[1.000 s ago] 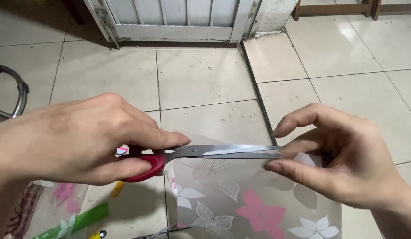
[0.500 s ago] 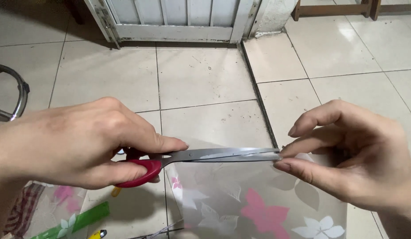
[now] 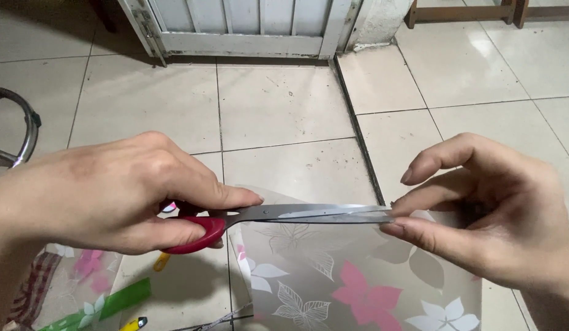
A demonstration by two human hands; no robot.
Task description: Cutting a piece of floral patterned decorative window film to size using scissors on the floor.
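Dim indoor light, glare on floor tiles top right, sharp.

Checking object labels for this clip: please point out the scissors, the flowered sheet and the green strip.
scissors (image 3: 309, 213), head view, on the closed blades.
flowered sheet (image 3: 358, 288), head view, on a pink flower.
green strip (image 3: 122, 297), head view, on its middle.

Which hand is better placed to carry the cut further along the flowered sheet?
Left. The left hand already grips the red-handled scissors, whose blades lie along the top edge of the flowered sheet. The right hand only pinches that edge near the blade tips, so it probably suits steadying the sheet.
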